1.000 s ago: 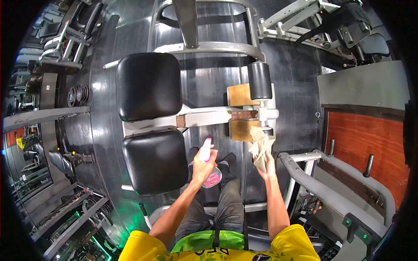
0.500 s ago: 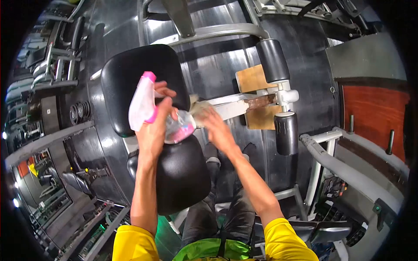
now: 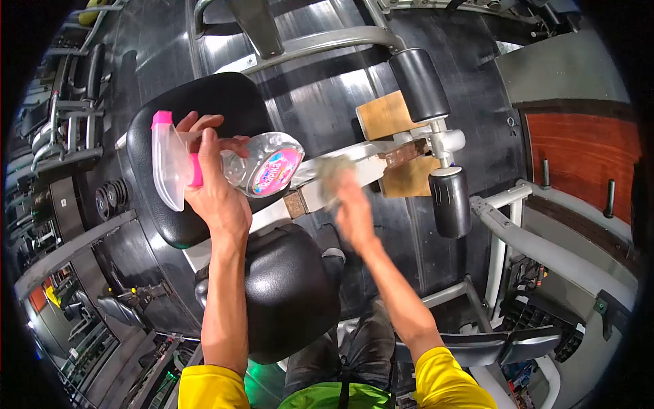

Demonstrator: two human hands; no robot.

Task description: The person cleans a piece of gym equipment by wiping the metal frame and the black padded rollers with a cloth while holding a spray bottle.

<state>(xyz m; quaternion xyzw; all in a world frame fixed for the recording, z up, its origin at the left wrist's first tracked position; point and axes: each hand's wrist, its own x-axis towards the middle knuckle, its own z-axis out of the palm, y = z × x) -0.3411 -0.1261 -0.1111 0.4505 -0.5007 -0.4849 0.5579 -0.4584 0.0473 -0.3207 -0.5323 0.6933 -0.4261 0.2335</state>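
A clear spray bottle (image 3: 248,165) with a pink and white trigger head and a pink label lies tilted in my left hand (image 3: 216,187), whose fingers wrap round its neck. My right hand (image 3: 354,213) presses a greyish cloth (image 3: 336,178), blurred by motion, on the white metal beam (image 3: 368,172) of a gym machine. Behind my left hand is the machine's large black pad (image 3: 204,95). A second black pad (image 3: 289,293) sits below, between my forearms.
Two black foam rollers (image 3: 421,85) are at the beam's right end, near wooden plates (image 3: 388,116). A grey metal frame (image 3: 558,245) stands at the right. Weight plates (image 3: 111,200) and other machines are on the left. My legs are below the beam.
My right hand and the cloth have moved right along the beam. My left hand has shifted left with the bottle, whose label now faces up into view.
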